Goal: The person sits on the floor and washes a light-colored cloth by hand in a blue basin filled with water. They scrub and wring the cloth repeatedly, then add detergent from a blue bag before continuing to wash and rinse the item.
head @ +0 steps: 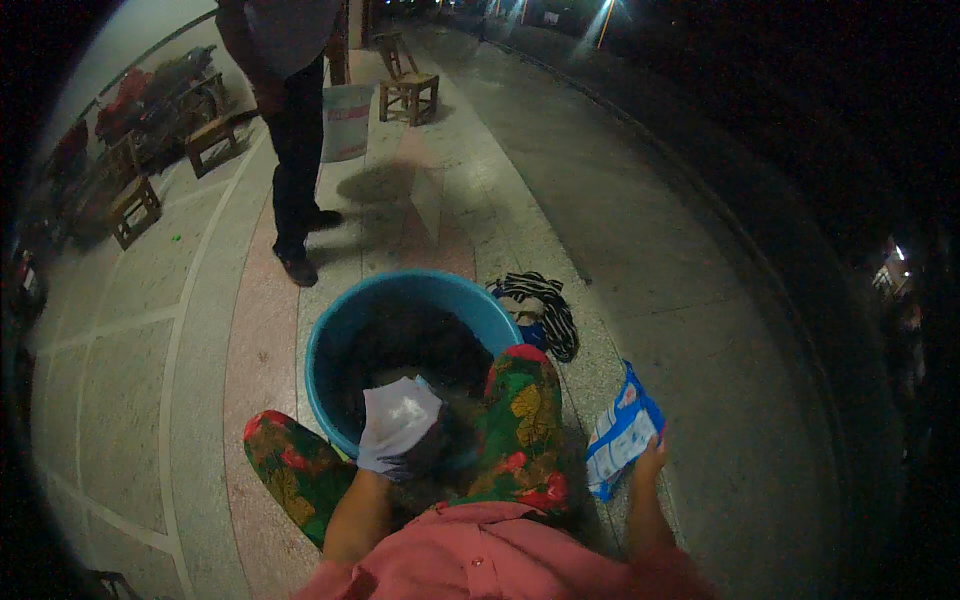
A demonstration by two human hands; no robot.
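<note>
A pale cloth item [401, 416], possibly a sock or glove, covers my left hand [386, 461] down to the wrist. It hangs over the near side of a large blue plastic basin [319, 367], between my knees. A bright white patch shows on the upper face of the cloth. The fingers beneath are hidden. Dark wet-looking laundry [412, 337] fills much of the basin. Off to the right, beyond my knee, my right hand [654, 456] grips a blue and white plastic packet [622, 442] with printing on it by its right edge.
Striped and blue clothes [544, 311] lie on the floor against the basin's right side. A person [292, 135] stands beyond the basin at left. A pale bucket [346, 124] and a wooden chair [409, 86] stand farther back. More wooden seats [210, 139] line the left wall.
</note>
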